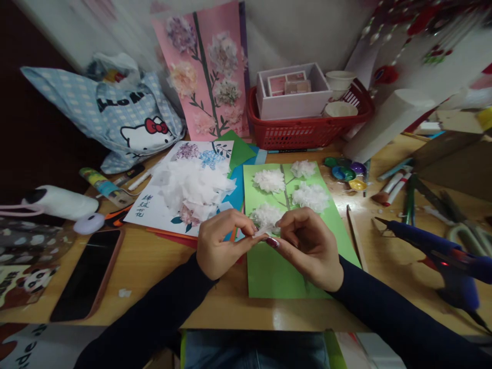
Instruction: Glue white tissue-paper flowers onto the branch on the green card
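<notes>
Across the desk (219,307), items were inspected from largest to smallest. A pink panel (202,77) bearing ruffled flowers stood near the back edge, left of centre. A light-green card (272,279) lay flat toward the middle of the near edge; to its left, a white sheet (134,220) carried a heap of thin white paper (192,184). Toward the desk's right edge rested a blue glue gun (418,237), red lamp lit and nozzle pointing toward the card; the right sleeve (369,287) was judged best kept clear of that tip. The left hand (219,238) pinched a small white piece (262,232) between thumb and index finger. The right hand (313,243) had its thumb and index finger bent toward the same piece; whether they gripped it could not be determined. Four white flowers (311,197) occupied the card's far half. The small white piece, last examined, was held over the card's left side, close to the lower-left flower. Sound handling appeared to call for light fingertip pressure, since paper so thin would likely tear or flatten, and for enough height that the knuckles did not crush the flower.
</notes>
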Available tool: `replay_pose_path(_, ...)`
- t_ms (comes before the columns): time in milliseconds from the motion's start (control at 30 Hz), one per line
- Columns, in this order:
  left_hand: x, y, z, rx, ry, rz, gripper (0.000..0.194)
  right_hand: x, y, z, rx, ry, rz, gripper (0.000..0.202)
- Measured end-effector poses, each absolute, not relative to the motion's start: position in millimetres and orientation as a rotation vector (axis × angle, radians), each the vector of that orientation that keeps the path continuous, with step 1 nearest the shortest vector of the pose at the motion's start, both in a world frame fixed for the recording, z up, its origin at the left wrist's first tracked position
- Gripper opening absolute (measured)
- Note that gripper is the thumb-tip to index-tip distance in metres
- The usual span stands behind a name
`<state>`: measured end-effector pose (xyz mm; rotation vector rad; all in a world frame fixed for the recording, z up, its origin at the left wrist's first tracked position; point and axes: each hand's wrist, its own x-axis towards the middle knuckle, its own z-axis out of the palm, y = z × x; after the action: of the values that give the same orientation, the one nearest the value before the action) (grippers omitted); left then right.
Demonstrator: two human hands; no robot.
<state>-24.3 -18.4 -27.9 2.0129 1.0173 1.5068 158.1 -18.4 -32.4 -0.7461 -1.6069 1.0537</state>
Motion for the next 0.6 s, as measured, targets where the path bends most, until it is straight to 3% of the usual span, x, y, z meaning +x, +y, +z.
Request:
replay_pose_path(300,-24.5,-17.4,-26.4,2.069,1.035,1.543,0.019,159.3,-17.9,-30.2,-0.771,-1.663,1.035,0.012)
replay_pose_path(600,-23.8,-18.3,-26.0,2.034,1.019,1.535,0.021,162.6,-12.4,-31.9,-0.76,-1.766,0.633,0.019)
